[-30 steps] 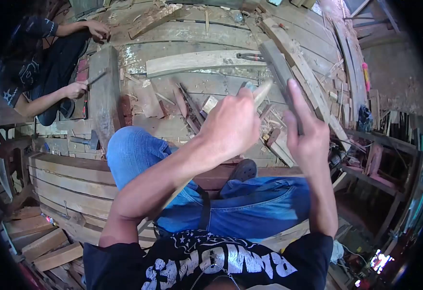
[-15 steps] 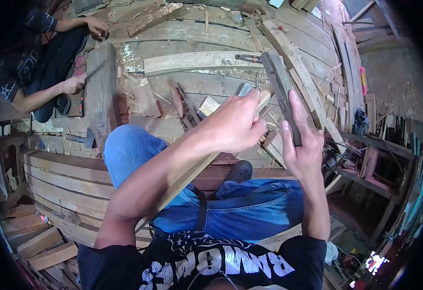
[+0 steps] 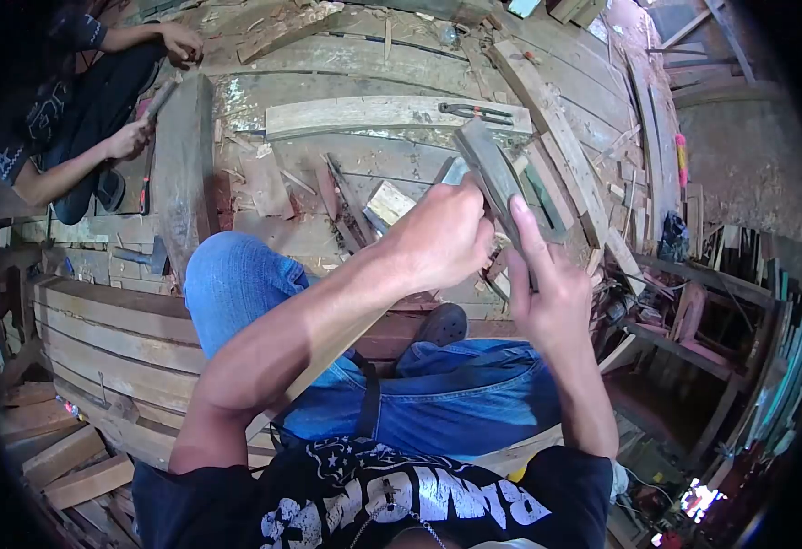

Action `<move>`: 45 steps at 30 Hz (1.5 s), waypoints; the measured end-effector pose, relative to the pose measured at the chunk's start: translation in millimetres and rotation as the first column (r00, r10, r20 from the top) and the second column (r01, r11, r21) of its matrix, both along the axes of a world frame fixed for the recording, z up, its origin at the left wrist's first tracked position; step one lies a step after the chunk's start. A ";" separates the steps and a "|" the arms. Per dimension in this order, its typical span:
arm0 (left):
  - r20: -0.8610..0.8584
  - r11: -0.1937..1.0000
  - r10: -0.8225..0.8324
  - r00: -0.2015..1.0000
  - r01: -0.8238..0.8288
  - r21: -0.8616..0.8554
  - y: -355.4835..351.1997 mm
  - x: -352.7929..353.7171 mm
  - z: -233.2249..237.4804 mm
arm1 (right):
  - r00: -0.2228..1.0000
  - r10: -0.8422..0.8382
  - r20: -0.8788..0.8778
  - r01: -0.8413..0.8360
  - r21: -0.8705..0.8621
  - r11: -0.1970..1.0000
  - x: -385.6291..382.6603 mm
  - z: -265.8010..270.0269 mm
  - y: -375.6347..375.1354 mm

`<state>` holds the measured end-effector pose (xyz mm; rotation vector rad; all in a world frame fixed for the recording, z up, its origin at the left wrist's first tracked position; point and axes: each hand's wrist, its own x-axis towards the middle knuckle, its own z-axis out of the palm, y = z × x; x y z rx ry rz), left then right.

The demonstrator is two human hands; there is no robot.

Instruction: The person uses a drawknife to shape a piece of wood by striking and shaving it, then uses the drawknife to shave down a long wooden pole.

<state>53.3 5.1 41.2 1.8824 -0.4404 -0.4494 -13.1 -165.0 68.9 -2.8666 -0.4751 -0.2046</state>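
Note:
My left hand (image 3: 442, 233) is a closed fist around a pale wooden strip (image 3: 341, 339), which runs under my forearm toward my lap. At the top of the fist, a blue-grey flat piece (image 3: 454, 170) shows partly behind the knuckles. My right hand (image 3: 552, 297) grips a dark, thick wooden bar (image 3: 488, 160) near its lower end, index finger stretched along it. The bar slants up and left, its side overlapping the left fist's edge in this view. A pale wood block (image 3: 388, 205) lies on the floor left of my fist.
Pliers (image 3: 477, 112) rest by a long plank (image 3: 351, 116) ahead. At left, a co-worker's hand (image 3: 129, 140) holds a tool (image 3: 162, 99) beside a thick upright-looking beam (image 3: 188, 169). A hatchet (image 3: 149, 258) lies near stacked beams (image 3: 117, 325). Wood scraps litter the floor.
My right hand has brought the dark bar left, close against my left fist. My left hand has stayed about the same. The co-worker's tool has swung upward off the beam.

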 end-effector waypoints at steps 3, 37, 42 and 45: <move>-0.042 0.997 -0.030 0.999 0.033 0.069 1.7 -4.3 1.9 | 0.995 -0.085 0.049 0.077 0.139 0.987 14.0 -4.8 -11.9; 0.141 0.975 0.122 0.982 -0.145 0.170 -2.3 -6.3 -13.1 | 0.984 -0.133 -0.117 0.138 0.036 0.990 11.5 -0.3 3.4; 0.325 0.975 0.209 0.922 -0.222 0.006 0.0 -6.2 -21.0 | 0.995 -0.080 -0.062 0.084 0.075 0.994 7.9 -0.6 0.3; 0.332 0.975 0.208 0.920 -0.221 0.004 0.9 -10.6 -23.4 | 0.990 -0.142 -0.021 0.143 0.072 0.987 16.4 -3.8 -8.2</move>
